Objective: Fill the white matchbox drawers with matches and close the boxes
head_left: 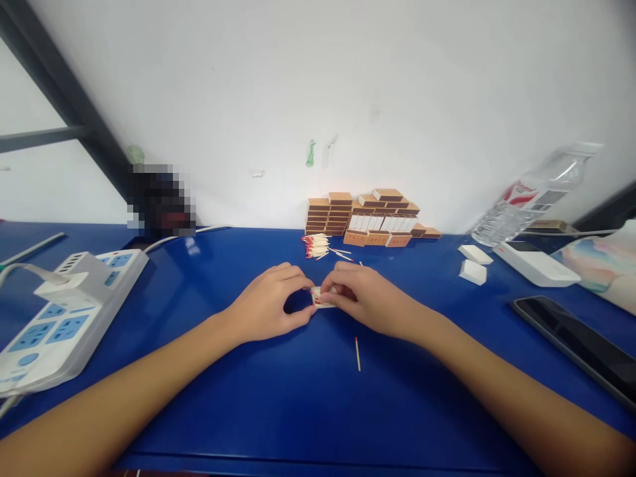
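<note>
A small white matchbox tray (325,305) lies on the blue tabletop between my hands, with a few red match heads (318,300) showing inside. My left hand (271,301) grips the tray's left end between thumb and fingers. Over the tray, my right hand (355,295) is closed, its fingertips pinched together at the matches; what sits between them is hidden. Behind my hands is a pile of red-tipped matches (315,246), a few lying loose to its right. One single match (358,354) rests nearer me, in front of my right hand.
Stacked matchboxes (328,217) stand against the wall, with more boxes (382,218) piled beside them. Two white blocks (473,272), a tilted plastic bottle (534,192), a white device (539,264) and a phone (576,338) are right. A power strip (74,318) lies left.
</note>
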Demonstrator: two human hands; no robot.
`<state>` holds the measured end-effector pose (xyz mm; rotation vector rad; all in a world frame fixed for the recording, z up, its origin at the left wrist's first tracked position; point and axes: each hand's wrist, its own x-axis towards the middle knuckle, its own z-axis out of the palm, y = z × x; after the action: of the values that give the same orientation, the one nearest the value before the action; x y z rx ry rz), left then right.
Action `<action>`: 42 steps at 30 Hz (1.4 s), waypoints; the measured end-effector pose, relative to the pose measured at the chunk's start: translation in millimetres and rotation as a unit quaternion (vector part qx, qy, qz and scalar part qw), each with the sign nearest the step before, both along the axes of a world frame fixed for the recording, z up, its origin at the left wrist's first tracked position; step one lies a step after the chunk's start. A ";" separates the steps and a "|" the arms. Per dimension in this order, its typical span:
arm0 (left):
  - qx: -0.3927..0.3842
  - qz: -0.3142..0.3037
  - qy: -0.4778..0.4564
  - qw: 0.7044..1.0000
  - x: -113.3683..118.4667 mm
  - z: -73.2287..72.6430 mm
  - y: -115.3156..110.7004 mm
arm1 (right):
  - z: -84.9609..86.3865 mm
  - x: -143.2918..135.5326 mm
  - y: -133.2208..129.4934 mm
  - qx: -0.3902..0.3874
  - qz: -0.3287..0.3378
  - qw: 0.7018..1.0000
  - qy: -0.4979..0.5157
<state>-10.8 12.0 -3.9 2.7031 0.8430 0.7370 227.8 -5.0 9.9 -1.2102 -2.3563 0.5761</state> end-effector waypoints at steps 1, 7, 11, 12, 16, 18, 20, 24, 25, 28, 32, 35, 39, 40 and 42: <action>-0.001 -0.005 -0.001 1.000 0.3 0.5 -0.3 | -0.8 -2.1 -0.6 -0.008 -0.001 1.000 0.005; 0.004 -0.016 -0.001 1.000 1.0 0.5 -1.1 | 3.2 -1.3 -1.3 0.013 -0.001 1.000 -0.007; 0.008 -0.013 -0.001 1.000 0.5 0.4 -0.9 | 9.6 8.4 0.3 0.052 0.004 0.998 -0.046; 0.007 -0.013 0.001 1.000 0.4 0.5 -0.8 | 10.5 9.7 0.2 0.043 0.014 0.998 -0.049; 0.006 -0.009 -0.005 1.000 0.8 1.3 -0.7 | 12.7 7.2 -3.2 -0.038 0.043 0.998 -0.007; 0.007 -0.015 -0.007 1.000 1.1 1.6 -1.0 | 13.2 3.9 -5.5 -0.069 0.052 0.996 0.001; 0.008 -0.027 -0.006 1.000 1.3 1.9 -1.5 | 13.6 1.2 -7.0 -0.079 0.057 0.995 -0.006; 0.003 -0.032 -0.002 0.999 1.3 2.8 -2.1 | 16.4 0.4 -7.9 -0.108 0.051 0.993 0.010; 0.003 -0.031 -0.001 1.000 1.2 3.1 -2.0 | 17.5 0.8 -7.9 -0.116 0.046 0.992 0.026; 0.008 -0.031 -0.005 0.999 1.3 3.7 -1.9 | 19.4 2.2 -7.5 -0.097 0.015 0.994 0.052; 0.006 -0.022 -0.001 1.000 1.8 3.3 -2.2 | 20.2 7.0 -5.5 -0.040 0.005 0.999 -0.008; 0.005 -0.018 0.005 1.000 2.1 2.7 -1.9 | 25.8 15.3 -4.5 -0.043 0.016 0.998 -0.039; 0.014 0.005 0.003 1.000 0.7 2.8 -0.6 | 36.6 26.1 -9.1 -0.140 0.009 0.983 -0.116; 0.020 0.016 0.001 1.000 0.2 3.0 -0.3 | 38.0 27.1 -11.8 -0.155 -0.004 0.978 -0.140; 0.036 0.038 -0.012 0.999 -0.3 3.2 -0.1 | 38.5 26.6 -18.8 -0.158 -0.027 0.971 -0.178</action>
<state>-11.1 11.9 -0.7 2.7319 0.9367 0.8307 254.4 -23.9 48.4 -1.6311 -2.5804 0.7967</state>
